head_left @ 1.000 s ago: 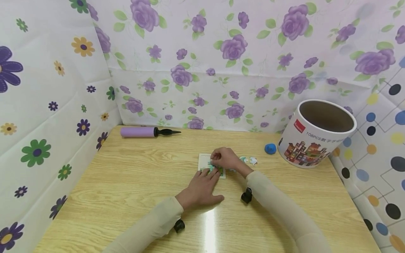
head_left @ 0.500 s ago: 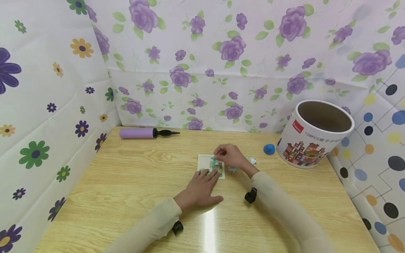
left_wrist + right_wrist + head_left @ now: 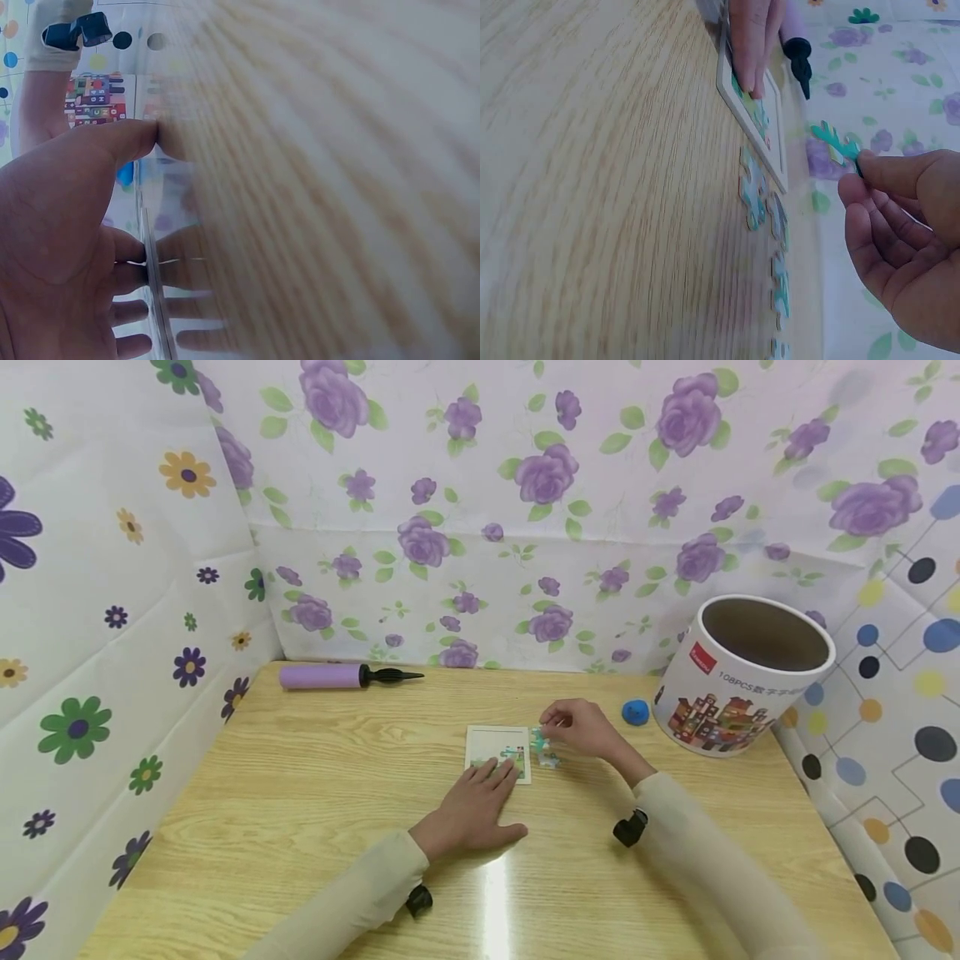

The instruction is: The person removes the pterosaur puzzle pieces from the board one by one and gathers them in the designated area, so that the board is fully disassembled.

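A shallow white puzzle frame (image 3: 487, 739) lies mid-table, with some picture pieces fitted in its lower part. My left hand (image 3: 474, 810) rests on the frame's near edge, fingers straight and thumb spread. Just right of the frame, my right hand (image 3: 583, 731) pinches a green jigsaw piece (image 3: 838, 144) between thumb and fingertips, lifted off the table. In the right wrist view, several loose jigsaw pieces (image 3: 751, 191) lie in a row beside the frame. The left wrist view shows the left thumb and fingers (image 3: 129, 311) low over the tabletop; the puzzle pieces are hidden there.
A purple hand pump (image 3: 322, 676) with a black nozzle lies at the back left. Right of my right hand sits a small blue lump (image 3: 635, 712), beside a large white printed bucket (image 3: 720, 714). Flower-patterned sheets (image 3: 450, 585) rise behind the wooden table (image 3: 360, 735).
My right hand has moved right, from over the puzzle frame to beside it, carrying the green jigsaw piece away from the frame. The left hand has stayed on the frame.
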`<state>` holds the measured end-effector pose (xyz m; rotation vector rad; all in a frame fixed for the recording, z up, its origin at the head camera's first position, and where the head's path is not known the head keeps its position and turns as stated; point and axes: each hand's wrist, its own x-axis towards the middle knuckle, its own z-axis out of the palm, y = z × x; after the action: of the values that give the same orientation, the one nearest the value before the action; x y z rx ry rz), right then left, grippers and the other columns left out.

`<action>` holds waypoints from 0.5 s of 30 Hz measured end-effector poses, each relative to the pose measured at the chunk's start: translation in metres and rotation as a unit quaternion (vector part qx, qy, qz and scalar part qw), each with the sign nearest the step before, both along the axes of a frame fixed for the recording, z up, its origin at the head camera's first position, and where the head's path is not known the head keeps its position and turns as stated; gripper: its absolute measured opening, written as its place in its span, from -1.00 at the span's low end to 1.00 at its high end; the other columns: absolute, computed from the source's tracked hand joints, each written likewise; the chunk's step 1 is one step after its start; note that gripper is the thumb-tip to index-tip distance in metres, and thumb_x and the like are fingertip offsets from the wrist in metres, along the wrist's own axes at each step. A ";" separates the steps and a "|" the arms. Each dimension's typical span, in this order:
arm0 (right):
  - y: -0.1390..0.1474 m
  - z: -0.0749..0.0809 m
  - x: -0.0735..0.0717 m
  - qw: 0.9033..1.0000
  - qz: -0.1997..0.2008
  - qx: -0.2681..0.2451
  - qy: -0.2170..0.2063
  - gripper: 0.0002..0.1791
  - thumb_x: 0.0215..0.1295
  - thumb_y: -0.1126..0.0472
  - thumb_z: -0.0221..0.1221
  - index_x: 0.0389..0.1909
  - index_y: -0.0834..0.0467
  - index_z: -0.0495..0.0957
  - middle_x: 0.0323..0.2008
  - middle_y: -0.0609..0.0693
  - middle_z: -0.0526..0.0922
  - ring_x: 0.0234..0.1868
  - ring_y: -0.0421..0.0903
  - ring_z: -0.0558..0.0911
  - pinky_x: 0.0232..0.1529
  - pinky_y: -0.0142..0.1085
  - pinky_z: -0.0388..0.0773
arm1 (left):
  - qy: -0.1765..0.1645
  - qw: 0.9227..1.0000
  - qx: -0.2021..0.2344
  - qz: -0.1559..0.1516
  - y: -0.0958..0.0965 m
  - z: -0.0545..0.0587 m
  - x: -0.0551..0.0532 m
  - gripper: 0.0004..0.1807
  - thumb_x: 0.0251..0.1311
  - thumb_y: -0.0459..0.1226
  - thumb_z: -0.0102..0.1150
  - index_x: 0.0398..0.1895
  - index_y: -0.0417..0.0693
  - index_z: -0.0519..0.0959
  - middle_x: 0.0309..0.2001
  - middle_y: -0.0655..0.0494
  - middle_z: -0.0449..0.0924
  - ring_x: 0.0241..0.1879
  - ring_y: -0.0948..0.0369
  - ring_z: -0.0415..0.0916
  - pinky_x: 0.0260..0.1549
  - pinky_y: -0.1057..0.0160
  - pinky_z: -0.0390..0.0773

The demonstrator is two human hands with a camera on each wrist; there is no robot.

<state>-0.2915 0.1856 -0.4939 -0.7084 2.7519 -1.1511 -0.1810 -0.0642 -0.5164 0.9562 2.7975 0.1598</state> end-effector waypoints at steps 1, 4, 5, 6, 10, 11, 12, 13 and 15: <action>0.003 0.000 0.001 1.000 -0.002 0.000 0.000 -0.93 0.37 0.17 0.34 -0.19 0.06 0.72 -0.29 -0.10 0.72 -0.28 -0.16 0.66 -0.18 -0.18 0.63 | 0.001 1.000 0.001 0.001 0.000 -0.001 0.000 0.00 0.38 0.34 -0.07 0.65 -0.09 0.03 0.64 0.01 -0.02 0.61 -0.03 -0.05 0.51 -0.11 0.09; 0.012 0.000 0.004 1.000 -0.007 0.002 0.002 -0.93 0.36 0.17 0.35 -0.21 0.06 0.72 -0.31 -0.10 0.72 -0.30 -0.16 0.65 -0.20 -0.18 0.62 | 0.003 1.000 0.005 0.001 -0.001 -0.005 -0.001 0.01 0.37 0.35 -0.08 0.65 -0.08 0.02 0.64 0.02 -0.03 0.61 -0.03 -0.05 0.50 -0.12 0.10; 0.014 0.000 0.005 1.000 -0.008 0.001 0.001 -0.93 0.36 0.18 0.35 -0.21 0.07 0.72 -0.31 -0.09 0.72 -0.30 -0.15 0.65 -0.20 -0.17 0.63 | 0.004 1.000 0.006 0.001 -0.001 -0.006 -0.001 0.01 0.37 0.35 -0.08 0.65 -0.09 0.02 0.64 0.02 -0.03 0.61 -0.04 -0.05 0.50 -0.12 0.11; 0.017 0.000 0.005 1.000 -0.009 0.001 0.001 -0.93 0.35 0.18 0.35 -0.21 0.07 0.72 -0.31 -0.09 0.72 -0.30 -0.15 0.65 -0.20 -0.17 0.63 | 0.005 1.000 0.006 0.000 -0.001 -0.007 -0.002 0.01 0.37 0.35 -0.08 0.65 -0.09 0.02 0.64 0.02 -0.04 0.61 -0.04 -0.05 0.50 -0.12 0.11; 0.027 -0.005 0.008 1.000 -0.012 0.007 -0.003 -0.93 0.36 0.18 0.35 -0.20 0.06 0.73 -0.30 -0.10 0.72 -0.27 -0.16 0.66 -0.15 -0.16 0.65 | 0.011 1.000 0.007 -0.002 -0.002 -0.008 -0.002 0.01 0.37 0.37 -0.11 0.65 -0.08 0.02 0.64 0.03 -0.03 0.60 -0.03 -0.04 0.49 -0.12 0.12; 0.030 -0.007 0.008 1.000 -0.014 0.006 -0.006 -0.93 0.36 0.17 0.36 -0.20 0.06 0.74 -0.30 -0.10 0.73 -0.27 -0.16 0.67 -0.14 -0.16 0.65 | 0.011 1.000 0.007 -0.002 -0.002 -0.008 -0.002 0.01 0.37 0.37 -0.11 0.66 -0.07 0.02 0.64 0.03 -0.04 0.61 -0.03 -0.05 0.49 -0.12 0.12; 0.032 -0.008 0.009 1.000 -0.015 0.007 -0.007 -0.92 0.35 0.17 0.36 -0.19 0.06 0.74 -0.29 -0.10 0.73 -0.26 -0.16 0.67 -0.13 -0.16 0.66 | 0.010 1.000 0.005 -0.002 -0.002 -0.008 -0.002 0.01 0.37 0.37 -0.13 0.66 -0.07 0.00 0.65 0.04 -0.05 0.61 -0.02 -0.06 0.50 -0.12 0.11; 0.034 -0.009 0.009 1.000 -0.016 0.006 -0.010 -0.92 0.35 0.17 0.36 -0.19 0.06 0.74 -0.28 -0.10 0.74 -0.25 -0.16 0.68 -0.13 -0.16 0.66 | 0.009 1.000 0.004 -0.002 -0.001 -0.007 -0.002 0.01 0.38 0.37 -0.13 0.66 -0.06 0.00 0.65 0.04 -0.06 0.61 -0.02 -0.07 0.50 -0.12 0.11; 0.039 -0.011 0.011 1.000 -0.017 0.006 -0.013 -0.91 0.36 0.18 0.35 -0.18 0.08 0.75 -0.27 -0.08 0.74 -0.24 -0.15 0.68 -0.12 -0.15 0.66 | 0.005 1.000 0.004 -0.002 -0.001 -0.006 -0.002 0.01 0.38 0.37 -0.12 0.66 -0.06 0.00 0.65 0.04 -0.05 0.61 -0.02 -0.07 0.50 -0.12 0.10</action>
<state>-0.2806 0.2244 -0.5047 -0.6441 2.7575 -1.1399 -0.1830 -0.0655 -0.5228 0.9665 2.8064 0.1676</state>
